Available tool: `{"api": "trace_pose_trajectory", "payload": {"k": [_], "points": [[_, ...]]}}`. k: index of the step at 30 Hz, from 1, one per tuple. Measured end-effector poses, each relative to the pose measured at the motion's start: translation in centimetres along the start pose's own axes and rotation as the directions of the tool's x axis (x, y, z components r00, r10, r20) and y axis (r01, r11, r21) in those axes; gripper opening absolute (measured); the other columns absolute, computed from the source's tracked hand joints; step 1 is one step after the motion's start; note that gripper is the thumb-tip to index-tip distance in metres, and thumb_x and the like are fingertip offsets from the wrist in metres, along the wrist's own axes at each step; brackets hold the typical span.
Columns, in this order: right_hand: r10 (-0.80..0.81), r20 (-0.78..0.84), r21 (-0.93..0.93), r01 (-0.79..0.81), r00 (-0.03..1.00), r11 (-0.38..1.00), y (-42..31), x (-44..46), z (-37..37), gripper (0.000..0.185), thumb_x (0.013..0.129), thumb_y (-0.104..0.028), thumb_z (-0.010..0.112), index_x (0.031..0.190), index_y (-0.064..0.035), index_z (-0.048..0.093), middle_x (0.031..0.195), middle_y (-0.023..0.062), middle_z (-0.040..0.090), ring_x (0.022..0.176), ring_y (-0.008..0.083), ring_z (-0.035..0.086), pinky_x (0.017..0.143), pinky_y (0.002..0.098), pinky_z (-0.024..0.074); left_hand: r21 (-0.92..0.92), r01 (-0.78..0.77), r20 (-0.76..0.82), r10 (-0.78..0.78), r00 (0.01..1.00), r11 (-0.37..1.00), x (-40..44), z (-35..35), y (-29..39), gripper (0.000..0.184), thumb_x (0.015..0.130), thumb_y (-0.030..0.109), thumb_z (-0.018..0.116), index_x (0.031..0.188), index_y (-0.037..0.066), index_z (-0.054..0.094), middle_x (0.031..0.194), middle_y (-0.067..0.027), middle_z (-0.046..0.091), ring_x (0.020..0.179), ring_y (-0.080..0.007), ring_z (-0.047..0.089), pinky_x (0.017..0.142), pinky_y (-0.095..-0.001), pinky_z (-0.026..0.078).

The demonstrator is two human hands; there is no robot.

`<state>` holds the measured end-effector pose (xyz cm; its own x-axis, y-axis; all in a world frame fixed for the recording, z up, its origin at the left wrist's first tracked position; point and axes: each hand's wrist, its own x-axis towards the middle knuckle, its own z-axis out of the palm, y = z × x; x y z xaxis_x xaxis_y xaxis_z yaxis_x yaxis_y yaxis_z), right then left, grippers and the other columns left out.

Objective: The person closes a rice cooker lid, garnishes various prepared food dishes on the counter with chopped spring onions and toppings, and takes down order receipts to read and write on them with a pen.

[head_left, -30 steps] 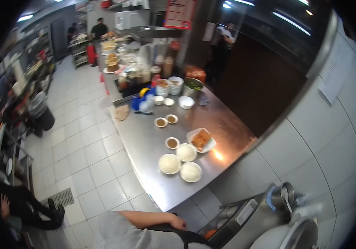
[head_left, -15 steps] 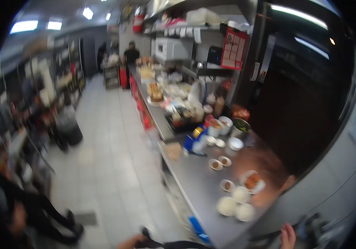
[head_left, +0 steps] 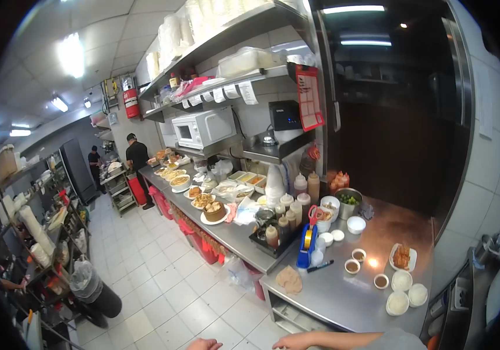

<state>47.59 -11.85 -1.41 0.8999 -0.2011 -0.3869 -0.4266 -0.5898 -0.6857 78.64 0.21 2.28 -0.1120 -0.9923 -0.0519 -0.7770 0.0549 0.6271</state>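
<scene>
At the bottom edge is my left hand (head_left: 205,344), partly cut off, with its visible fingers loosely apart and no object showing in it. My right hand (head_left: 292,340) is just below the steel counter's front edge, its fingers partly cut off, looking loosely open and holding nothing visible. On the counter (head_left: 337,297) nearest it are a brown cloth or paper (head_left: 288,280), a black marker (head_left: 320,266) and a blue tape dispenser (head_left: 306,248). Three rice bowls (head_left: 397,303), small sauce cups (head_left: 352,266) and a dish of orange-brown food (head_left: 401,257) stand at the right.
A long counter with plated food (head_left: 214,211) and squeeze bottles (head_left: 313,188) runs to the back left, below shelves and a microwave (head_left: 203,128). A lined bin (head_left: 95,291) stands on the tiled floor. Two people in black (head_left: 137,154) are at the far end.
The view has swung up and left, bringing the shelves and ceiling into sight. My right hand appears further left than half a second ago. The person at the lower left is out of view.
</scene>
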Motion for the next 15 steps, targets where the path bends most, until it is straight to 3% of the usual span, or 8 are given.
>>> {"api": "trace_pose_trajectory", "payload": {"k": [1, 3, 7, 10, 11, 14, 15], "points": [[0.044, 0.054, -0.090, -0.039, 0.998, 0.995, 0.8, 1.3, -0.6, 0.045, 0.079, -0.020, 0.059, 0.119, -0.0002, 0.051, 0.107, 0.0218, 0.059, 0.095, 0.0342, 0.057, 0.081, 0.0409, 0.0453, 0.117, -0.109, 0.015, 0.108, 0.994, 0.987, 2.0, -3.1, 1.0, 0.033, 0.089, 0.028, 0.051, 0.071, 0.001, 0.055, 0.061, -0.0198, 0.054, 0.054, -0.0321, 0.051, 0.053, -0.0409, 0.042], [0.089, 0.139, -0.215, -0.057, 0.986, 0.975, 1.9, 4.5, -2.9, 0.045, 0.076, -0.020, 0.060, 0.116, -0.0009, 0.054, 0.106, 0.0224, 0.059, 0.094, 0.0360, 0.057, 0.081, 0.0432, 0.0450, 0.152, -0.245, -0.020, 0.250, 0.968, 0.958, 5.7, -7.1, 2.5, 0.035, 0.089, 0.029, 0.052, 0.067, 0.001, 0.053, 0.060, -0.0208, 0.052, 0.054, -0.0350, 0.049, 0.053, -0.0419, 0.041], [0.087, -0.058, -0.134, -0.095, 0.994, 0.986, 5.7, 12.9, -6.3, 0.046, 0.075, -0.020, 0.059, 0.117, -0.0025, 0.054, 0.105, 0.0224, 0.059, 0.096, 0.0374, 0.056, 0.081, 0.0431, 0.0452, 0.084, -0.333, -0.093, 0.340, 0.936, 0.939, 11.9, -8.5, 0.2, 0.034, 0.089, 0.027, 0.052, 0.067, 0.001, 0.053, 0.058, -0.0181, 0.053, 0.052, -0.0305, 0.049, 0.052, -0.0393, 0.041], [0.099, -0.080, -0.161, -0.111, 0.992, 0.981, 6.5, 19.6, -10.2, 0.046, 0.075, -0.021, 0.058, 0.117, -0.0025, 0.053, 0.106, 0.0224, 0.059, 0.097, 0.0373, 0.056, 0.082, 0.0429, 0.0452, -0.307, -0.078, -0.224, 0.007, 0.975, 0.948, 16.0, -6.9, -5.4, 0.033, 0.090, 0.025, 0.051, 0.068, 0.001, 0.053, 0.056, -0.0120, 0.053, 0.051, -0.0214, 0.050, 0.052, -0.0340, 0.041], [0.033, 0.003, -0.208, -0.032, 0.999, 0.978, 7.6, 22.6, -11.4, 0.047, 0.079, -0.023, 0.056, 0.120, -0.0018, 0.051, 0.109, 0.0219, 0.058, 0.099, 0.0366, 0.055, 0.084, 0.0432, 0.0446, -0.388, -0.014, -0.251, -0.091, 0.964, 0.922, 16.5, -6.8, -6.6, 0.033, 0.090, 0.025, 0.050, 0.069, 0.000, 0.052, 0.055, -0.0092, 0.052, 0.052, -0.0179, 0.049, 0.052, -0.0317, 0.041], [0.087, 0.154, -0.220, -0.051, 0.984, 0.974, 1.9, 25.1, -20.5, 0.049, 0.082, -0.024, 0.055, 0.125, -0.0023, 0.047, 0.114, 0.0203, 0.056, 0.101, 0.0359, 0.055, 0.086, 0.0428, 0.0435, -0.560, 0.047, -0.327, -0.273, 0.905, 0.827, 17.8, -8.3, -9.9, 0.035, 0.092, 0.026, 0.047, 0.068, 0.000, 0.051, 0.055, -0.0060, 0.050, 0.053, -0.0143, 0.047, 0.053, -0.0290, 0.040], [0.129, 0.124, -0.277, -0.090, 0.984, 0.957, 3.1, 27.9, -21.3, 0.048, 0.086, -0.023, 0.053, 0.128, -0.0019, 0.042, 0.117, 0.0179, 0.055, 0.102, 0.0313, 0.056, 0.087, 0.0397, 0.0444, -0.605, 0.058, -0.341, -0.324, 0.882, 0.794, 17.7, -8.9, -11.2, 0.036, 0.092, 0.027, 0.046, 0.068, 0.000, 0.050, 0.055, -0.0059, 0.050, 0.053, -0.0143, 0.046, 0.053, -0.0288, 0.040]]}}
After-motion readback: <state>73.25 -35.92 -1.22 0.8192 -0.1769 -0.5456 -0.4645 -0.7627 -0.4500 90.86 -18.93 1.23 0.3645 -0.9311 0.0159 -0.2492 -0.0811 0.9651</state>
